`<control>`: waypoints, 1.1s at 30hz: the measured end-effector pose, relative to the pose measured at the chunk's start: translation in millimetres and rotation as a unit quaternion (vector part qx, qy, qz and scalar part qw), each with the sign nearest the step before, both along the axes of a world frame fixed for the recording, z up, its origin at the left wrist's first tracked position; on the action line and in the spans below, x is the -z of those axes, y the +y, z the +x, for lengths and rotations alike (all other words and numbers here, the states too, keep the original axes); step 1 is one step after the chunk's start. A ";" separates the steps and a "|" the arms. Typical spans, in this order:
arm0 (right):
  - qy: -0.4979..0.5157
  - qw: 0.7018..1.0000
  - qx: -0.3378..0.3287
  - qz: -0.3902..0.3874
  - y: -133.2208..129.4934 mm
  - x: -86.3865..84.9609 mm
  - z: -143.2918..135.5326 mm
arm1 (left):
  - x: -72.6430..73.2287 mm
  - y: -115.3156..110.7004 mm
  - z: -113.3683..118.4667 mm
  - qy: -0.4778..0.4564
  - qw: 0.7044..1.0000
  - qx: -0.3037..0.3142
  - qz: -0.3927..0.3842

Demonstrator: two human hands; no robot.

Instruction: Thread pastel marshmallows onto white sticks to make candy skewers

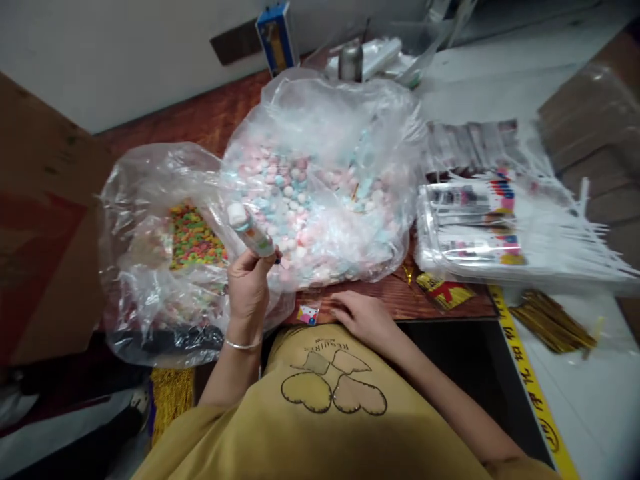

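My left hand (pixel 249 287) is raised and closed around the lower end of a slim, tube-shaped container (pixel 251 232). The container is tilted, has a white rounded top and carries print on its side; its exact kind is unclear. Behind it lies a large clear plastic bag of marshmallows (pixel 300 193) in pink, white and blue. To its left, another clear bag shows small colourful candies (pixel 196 240). My right hand (pixel 363 317) rests at the table's front edge with fingers stretched out, holding nothing visible. Beside its fingertips lies a small printed packet (pixel 307 314).
Printed clear bags and white sticks (pixel 480 227) are stacked at the right. Gold twist ties (pixel 553 323) lie near a yellow tape strip (pixel 530 393). A red and yellow packet (pixel 445 291) is on the table (pixel 370 293). A cardboard box (pixel 45 220) stands left, a blue box (pixel 277 40) behind.
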State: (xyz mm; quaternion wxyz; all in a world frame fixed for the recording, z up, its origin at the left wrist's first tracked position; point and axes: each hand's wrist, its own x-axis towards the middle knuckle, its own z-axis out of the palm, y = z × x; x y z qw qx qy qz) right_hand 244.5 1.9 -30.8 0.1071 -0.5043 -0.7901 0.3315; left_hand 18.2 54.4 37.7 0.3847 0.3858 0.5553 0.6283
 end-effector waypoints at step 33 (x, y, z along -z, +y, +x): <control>-0.157 0.932 0.240 0.223 119.6 -64.6 -8.3 | 9.7 -11.4 -41.3 -0.044 0.997 -0.067 0.018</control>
